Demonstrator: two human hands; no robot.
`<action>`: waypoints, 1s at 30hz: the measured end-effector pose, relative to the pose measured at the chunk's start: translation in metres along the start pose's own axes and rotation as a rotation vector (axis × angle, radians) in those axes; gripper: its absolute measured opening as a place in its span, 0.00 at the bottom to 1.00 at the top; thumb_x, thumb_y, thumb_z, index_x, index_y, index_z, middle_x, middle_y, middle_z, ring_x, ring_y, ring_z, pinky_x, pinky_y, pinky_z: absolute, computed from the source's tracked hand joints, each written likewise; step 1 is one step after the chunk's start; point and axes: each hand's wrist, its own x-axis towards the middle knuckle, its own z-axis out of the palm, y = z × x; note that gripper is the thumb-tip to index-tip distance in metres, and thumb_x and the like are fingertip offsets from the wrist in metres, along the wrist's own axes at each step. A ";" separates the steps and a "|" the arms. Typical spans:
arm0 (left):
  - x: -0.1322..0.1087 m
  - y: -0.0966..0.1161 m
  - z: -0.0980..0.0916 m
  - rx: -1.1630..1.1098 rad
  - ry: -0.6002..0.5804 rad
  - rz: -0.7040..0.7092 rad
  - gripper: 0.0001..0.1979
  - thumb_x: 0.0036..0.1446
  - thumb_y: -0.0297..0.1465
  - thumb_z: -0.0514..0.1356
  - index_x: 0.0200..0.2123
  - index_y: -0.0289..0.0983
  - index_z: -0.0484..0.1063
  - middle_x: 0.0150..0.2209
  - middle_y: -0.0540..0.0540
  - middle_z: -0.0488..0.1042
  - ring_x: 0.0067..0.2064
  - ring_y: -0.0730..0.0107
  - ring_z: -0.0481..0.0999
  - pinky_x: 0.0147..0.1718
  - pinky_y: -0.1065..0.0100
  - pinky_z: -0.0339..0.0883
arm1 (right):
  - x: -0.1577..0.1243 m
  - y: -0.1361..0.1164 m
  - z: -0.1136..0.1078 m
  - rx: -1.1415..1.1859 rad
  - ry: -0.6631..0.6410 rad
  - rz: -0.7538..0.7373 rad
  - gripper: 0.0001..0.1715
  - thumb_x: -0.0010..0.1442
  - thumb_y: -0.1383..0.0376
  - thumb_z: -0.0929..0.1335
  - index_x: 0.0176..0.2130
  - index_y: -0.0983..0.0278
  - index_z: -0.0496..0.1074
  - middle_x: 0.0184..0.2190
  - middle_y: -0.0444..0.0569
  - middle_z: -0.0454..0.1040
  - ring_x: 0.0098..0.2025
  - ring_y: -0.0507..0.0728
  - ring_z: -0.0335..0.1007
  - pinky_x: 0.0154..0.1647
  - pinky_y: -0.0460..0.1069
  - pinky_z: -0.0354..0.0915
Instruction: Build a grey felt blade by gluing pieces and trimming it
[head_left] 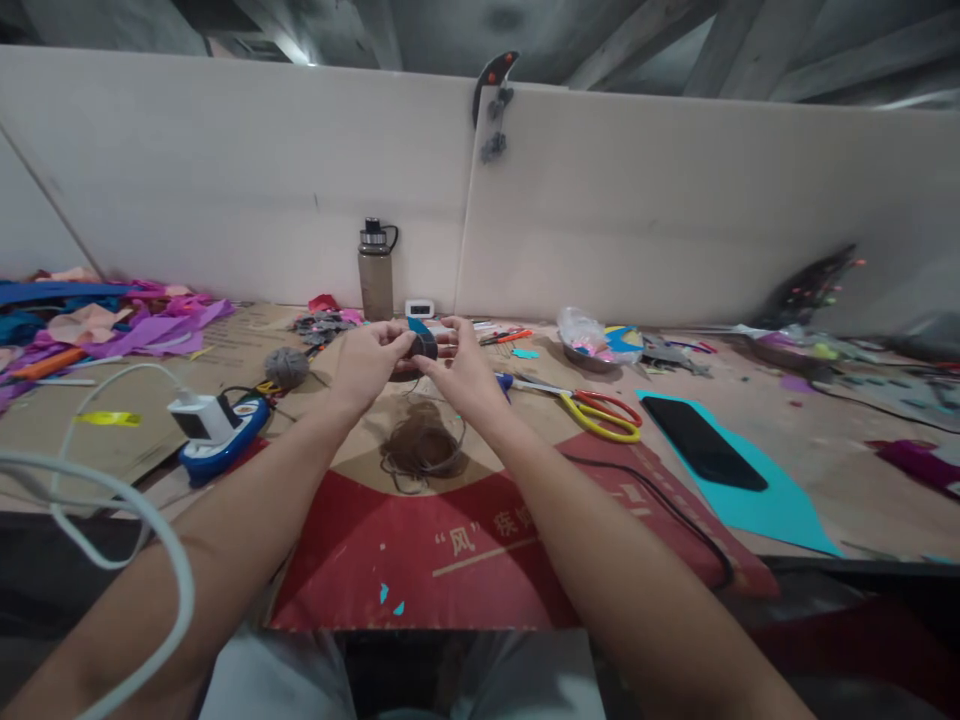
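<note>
Above the red and tan cardboard (480,570), both my hands meet at a small dark, curved piece (424,344) with a blue pointed tip (417,326). My left hand (373,362) pinches it between thumb and fingers from the left. From the right, my right hand (466,372) has its thumb against the piece, its fingers curled behind. Whether the blue tip is joined to the dark piece I cannot tell. A loose coil of thin dark cord (431,455) lies on the cardboard below my hands.
Scissors with red and yellow handles (604,415) and a black phone (705,443) on turquoise sheet (780,510) lie right. A blue power strip (225,440), grey yarn ball (286,368) and fabric scraps (97,325) are left. A bottle (376,275) stands behind.
</note>
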 end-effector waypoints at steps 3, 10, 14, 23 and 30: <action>-0.004 0.001 0.002 0.075 -0.061 0.005 0.11 0.46 0.36 0.64 0.28 0.32 0.73 0.25 0.49 0.74 0.26 0.73 0.74 0.30 0.68 0.74 | 0.002 0.005 0.001 -0.025 0.107 -0.031 0.28 0.48 0.63 0.71 0.46 0.61 0.57 0.41 0.49 0.66 0.37 0.52 0.65 0.40 0.51 0.65; -0.005 0.001 0.004 0.099 -0.026 0.008 0.10 0.47 0.35 0.64 0.27 0.32 0.74 0.25 0.48 0.74 0.26 0.73 0.73 0.31 0.67 0.74 | -0.002 0.005 -0.001 -0.276 0.190 -0.220 0.10 0.52 0.68 0.68 0.33 0.61 0.61 0.38 0.49 0.64 0.38 0.53 0.63 0.39 0.51 0.64; -0.004 0.000 0.005 -0.001 -0.033 -0.054 0.09 0.47 0.34 0.64 0.27 0.32 0.75 0.27 0.47 0.75 0.27 0.74 0.74 0.31 0.67 0.75 | 0.000 0.006 -0.003 -0.251 0.175 -0.176 0.04 0.55 0.66 0.65 0.30 0.62 0.63 0.32 0.46 0.67 0.32 0.52 0.64 0.35 0.49 0.63; 0.000 0.005 0.002 -0.179 -0.128 -0.189 0.07 0.44 0.27 0.66 0.30 0.30 0.77 0.32 0.43 0.76 0.32 0.72 0.75 0.32 0.69 0.74 | 0.003 0.006 -0.007 -0.210 0.177 -0.097 0.04 0.55 0.64 0.64 0.29 0.63 0.64 0.25 0.43 0.68 0.28 0.51 0.63 0.32 0.47 0.58; 0.004 -0.005 -0.002 -0.052 -0.021 -0.037 0.08 0.45 0.32 0.66 0.27 0.32 0.75 0.29 0.46 0.75 0.28 0.75 0.73 0.30 0.68 0.75 | 0.002 0.006 -0.008 -0.322 0.175 -0.164 0.05 0.54 0.67 0.63 0.27 0.62 0.60 0.26 0.43 0.66 0.29 0.52 0.61 0.33 0.48 0.56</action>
